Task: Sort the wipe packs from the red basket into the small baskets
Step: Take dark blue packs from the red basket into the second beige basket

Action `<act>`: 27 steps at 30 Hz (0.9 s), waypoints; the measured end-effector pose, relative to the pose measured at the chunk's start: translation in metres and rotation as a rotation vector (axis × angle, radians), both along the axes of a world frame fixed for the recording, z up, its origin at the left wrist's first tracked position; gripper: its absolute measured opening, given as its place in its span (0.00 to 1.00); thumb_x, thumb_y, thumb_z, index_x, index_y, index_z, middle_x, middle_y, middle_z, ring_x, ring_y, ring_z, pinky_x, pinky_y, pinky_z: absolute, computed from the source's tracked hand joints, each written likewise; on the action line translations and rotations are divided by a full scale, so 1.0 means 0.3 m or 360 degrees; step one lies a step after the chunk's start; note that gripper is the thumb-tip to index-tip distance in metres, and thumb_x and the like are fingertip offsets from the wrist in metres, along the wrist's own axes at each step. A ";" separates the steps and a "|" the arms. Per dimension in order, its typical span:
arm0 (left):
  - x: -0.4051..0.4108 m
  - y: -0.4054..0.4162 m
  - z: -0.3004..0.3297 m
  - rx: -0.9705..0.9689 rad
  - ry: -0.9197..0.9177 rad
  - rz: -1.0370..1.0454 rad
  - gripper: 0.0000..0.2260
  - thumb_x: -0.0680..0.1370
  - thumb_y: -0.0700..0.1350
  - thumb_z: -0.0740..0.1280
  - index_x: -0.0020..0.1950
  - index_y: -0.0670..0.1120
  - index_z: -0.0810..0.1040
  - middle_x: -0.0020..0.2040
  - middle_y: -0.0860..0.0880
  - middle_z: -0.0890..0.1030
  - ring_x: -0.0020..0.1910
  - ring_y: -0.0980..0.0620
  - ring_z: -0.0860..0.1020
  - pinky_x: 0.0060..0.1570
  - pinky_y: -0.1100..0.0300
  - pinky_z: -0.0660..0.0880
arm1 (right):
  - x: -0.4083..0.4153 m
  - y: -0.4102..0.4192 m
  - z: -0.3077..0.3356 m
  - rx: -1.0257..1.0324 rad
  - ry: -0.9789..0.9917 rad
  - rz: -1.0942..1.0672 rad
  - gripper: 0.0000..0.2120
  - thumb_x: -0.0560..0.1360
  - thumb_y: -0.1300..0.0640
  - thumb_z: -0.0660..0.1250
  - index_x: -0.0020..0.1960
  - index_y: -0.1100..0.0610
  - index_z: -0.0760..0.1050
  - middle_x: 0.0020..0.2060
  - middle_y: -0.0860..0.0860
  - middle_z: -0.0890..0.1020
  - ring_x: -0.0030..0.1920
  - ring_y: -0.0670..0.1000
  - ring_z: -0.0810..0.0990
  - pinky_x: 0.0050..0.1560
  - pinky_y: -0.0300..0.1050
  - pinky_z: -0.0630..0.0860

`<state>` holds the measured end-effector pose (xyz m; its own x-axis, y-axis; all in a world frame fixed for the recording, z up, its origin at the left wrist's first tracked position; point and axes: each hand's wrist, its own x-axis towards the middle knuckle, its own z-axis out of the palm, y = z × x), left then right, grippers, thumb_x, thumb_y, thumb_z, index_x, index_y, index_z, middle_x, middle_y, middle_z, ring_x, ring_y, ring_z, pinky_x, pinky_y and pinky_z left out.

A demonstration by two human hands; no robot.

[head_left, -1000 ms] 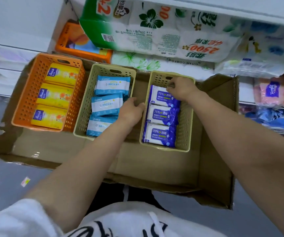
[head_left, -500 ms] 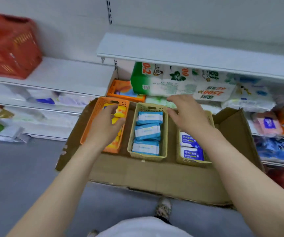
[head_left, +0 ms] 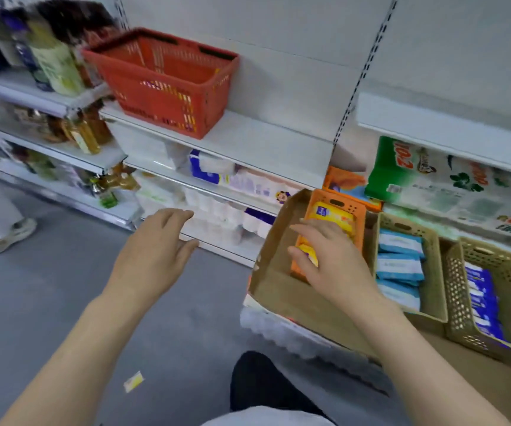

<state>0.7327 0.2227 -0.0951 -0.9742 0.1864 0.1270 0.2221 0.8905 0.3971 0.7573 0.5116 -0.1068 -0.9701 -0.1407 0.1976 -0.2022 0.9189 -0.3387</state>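
left hand hovering over floor, fingers loosely spread, holding nothing | right hand hanging relaxed, gripping nothing, over orange basket of yellow packs | red basket sitting on shelf well beyond left fingertips | beige baskets lying right of right fingers

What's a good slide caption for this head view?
Both hands open between the red basket and sorted wipe baskets.
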 end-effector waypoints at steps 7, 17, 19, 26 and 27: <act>-0.304 -0.289 -0.050 -0.0026 -0.0015 0.0102 0.21 0.79 0.47 0.68 0.71 0.43 0.72 0.69 0.43 0.73 0.67 0.42 0.71 0.66 0.46 0.69 | -0.363 -0.341 -0.004 -0.0016 -0.0009 0.0099 0.18 0.79 0.49 0.66 0.67 0.52 0.76 0.65 0.50 0.78 0.67 0.53 0.72 0.66 0.50 0.70; -1.051 -0.695 0.065 -0.0177 0.0068 0.0054 0.20 0.81 0.51 0.63 0.72 0.45 0.71 0.71 0.44 0.70 0.69 0.43 0.69 0.67 0.48 0.68 | -1.103 -0.804 0.122 -0.0171 0.0104 0.0055 0.17 0.78 0.50 0.67 0.65 0.54 0.77 0.64 0.51 0.78 0.65 0.53 0.73 0.62 0.46 0.70; -1.184 -0.746 0.090 -0.0188 0.0093 0.0031 0.20 0.80 0.50 0.64 0.71 0.44 0.72 0.70 0.42 0.71 0.68 0.41 0.70 0.65 0.46 0.69 | -1.223 -0.865 0.157 -0.0159 0.0135 0.0068 0.17 0.78 0.51 0.68 0.64 0.54 0.77 0.63 0.51 0.79 0.64 0.53 0.74 0.61 0.46 0.71; -1.659 -0.849 0.097 -0.0130 0.0150 -0.0192 0.20 0.80 0.51 0.65 0.70 0.46 0.73 0.70 0.45 0.72 0.70 0.44 0.68 0.68 0.48 0.67 | -1.601 -0.973 0.177 -0.0091 0.0236 -0.0076 0.16 0.76 0.53 0.71 0.62 0.57 0.79 0.60 0.53 0.80 0.62 0.57 0.76 0.62 0.50 0.73; -1.737 -0.856 0.095 -0.0123 0.0166 -0.0241 0.20 0.80 0.51 0.65 0.70 0.45 0.73 0.70 0.45 0.72 0.69 0.44 0.68 0.68 0.48 0.67 | -1.653 -0.981 0.171 -0.0092 0.0246 -0.0138 0.16 0.76 0.53 0.70 0.62 0.57 0.79 0.60 0.54 0.80 0.62 0.57 0.76 0.62 0.50 0.73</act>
<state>0.2116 -0.0341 -0.0666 -0.9167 0.3427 0.2057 0.3921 0.8707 0.2969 0.2613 0.2173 -0.0555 -0.9355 -0.0422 0.3507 -0.1771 0.9151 -0.3622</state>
